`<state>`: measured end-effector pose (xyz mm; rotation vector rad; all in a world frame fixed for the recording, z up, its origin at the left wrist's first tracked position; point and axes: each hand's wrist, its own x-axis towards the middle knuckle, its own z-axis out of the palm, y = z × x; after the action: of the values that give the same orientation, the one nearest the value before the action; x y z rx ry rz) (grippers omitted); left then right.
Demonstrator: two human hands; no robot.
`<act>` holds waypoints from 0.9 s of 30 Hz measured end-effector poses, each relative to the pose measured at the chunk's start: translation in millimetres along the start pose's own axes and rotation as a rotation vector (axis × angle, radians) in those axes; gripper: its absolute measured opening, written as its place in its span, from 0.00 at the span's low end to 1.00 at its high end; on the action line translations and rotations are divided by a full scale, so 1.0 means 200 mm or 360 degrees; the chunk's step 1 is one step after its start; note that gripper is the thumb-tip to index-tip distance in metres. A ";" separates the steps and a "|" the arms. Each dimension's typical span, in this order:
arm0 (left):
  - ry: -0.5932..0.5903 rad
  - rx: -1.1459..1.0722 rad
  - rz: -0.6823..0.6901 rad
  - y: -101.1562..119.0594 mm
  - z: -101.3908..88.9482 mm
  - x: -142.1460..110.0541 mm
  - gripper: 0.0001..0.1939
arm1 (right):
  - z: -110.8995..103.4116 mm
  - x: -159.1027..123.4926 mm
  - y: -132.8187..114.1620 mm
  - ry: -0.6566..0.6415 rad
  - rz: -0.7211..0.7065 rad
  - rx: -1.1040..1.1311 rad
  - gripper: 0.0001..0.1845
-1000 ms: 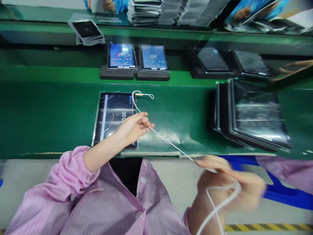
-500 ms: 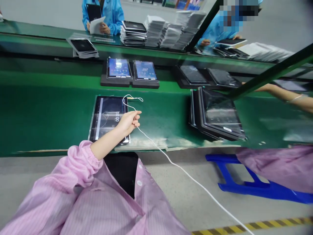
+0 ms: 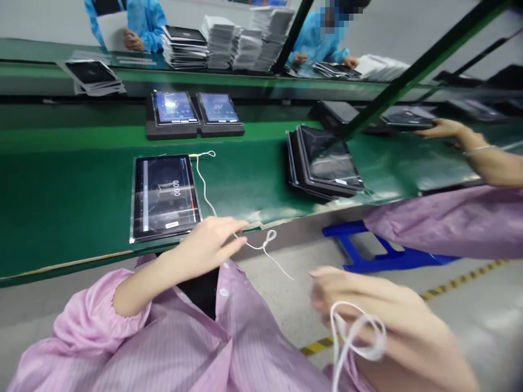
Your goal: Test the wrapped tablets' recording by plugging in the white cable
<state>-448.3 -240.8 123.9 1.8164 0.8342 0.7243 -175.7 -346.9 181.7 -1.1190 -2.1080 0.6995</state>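
On the bench edge lies a tablet (image 3: 163, 201) with a dark screen showing 00:00. A thin white cable (image 3: 204, 188) starts from a plug at its upper right corner and runs down to my left hand (image 3: 214, 239). That hand, just over the tablet's near right corner, is pinched on the cable, which continues rightward into a small loop. My right hand (image 3: 368, 305) hangs at the lower right, off the bench and blurred, closed around the same kind of white cable; coils of it dangle beneath the fingers.
Two lit tablets sit on black stands (image 3: 174, 132) behind. A stack of tablets (image 3: 324, 163) lies to the right, near a slanting green post (image 3: 392, 92). A co-worker's arm (image 3: 482, 147) reaches in from the right above a blue stool (image 3: 368, 245). Two people in blue work across the bench.
My right hand has come into view at the lower right with coiled cable. My left hand has moved down toward the bench edge, and the cable beyond it now forms a loop. The view has turned right.
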 end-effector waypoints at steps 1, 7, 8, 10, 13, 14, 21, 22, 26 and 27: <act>-0.0055 0.0216 0.0326 0.02 0.02 -0.03 0.16 | 0.02 0.05 0.03 -0.0047 -0.0024 -0.0008 0.14; 0.0032 0.0656 0.1109 0.02 0.18 -0.10 0.20 | 0.20 0.23 0.23 0.0089 -0.0039 0.0092 0.13; 0.0074 0.0630 0.1134 0.01 0.20 -0.11 0.16 | 0.23 0.23 0.25 0.0075 -0.0050 0.0124 0.12; 0.0117 0.0530 0.1168 -0.01 0.21 -0.13 0.12 | 0.26 0.22 0.28 -0.0020 -0.0076 0.0201 0.11; 0.0122 0.0415 0.1191 -0.02 0.18 -0.17 0.13 | 0.26 0.20 0.29 -0.0245 -0.0100 0.0400 0.10; 0.0115 0.0385 0.1183 -0.02 0.16 -0.19 0.12 | 0.26 0.19 0.29 -0.0329 -0.0110 0.0494 0.10; 0.0090 0.0442 0.0848 -0.09 -0.10 -0.40 0.26 | 0.32 0.30 0.30 -0.0704 -0.0037 0.0746 0.13; 0.0243 0.0529 0.0743 -0.13 -0.16 -0.42 0.27 | 0.33 0.32 0.30 -0.0672 -0.0020 0.0768 0.14; 0.0881 0.1141 0.0097 -0.33 -0.42 -0.44 0.21 | 0.40 0.43 0.29 -0.0563 -0.0094 0.0954 0.13; 0.0941 0.1267 -0.0063 -0.39 -0.47 -0.42 0.20 | 0.41 0.45 0.28 -0.0521 -0.0129 0.0949 0.13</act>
<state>-588.8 -236.4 75.8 2.2867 1.7264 1.0151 -246.6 -253.6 114.7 -0.6149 -1.9731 1.4302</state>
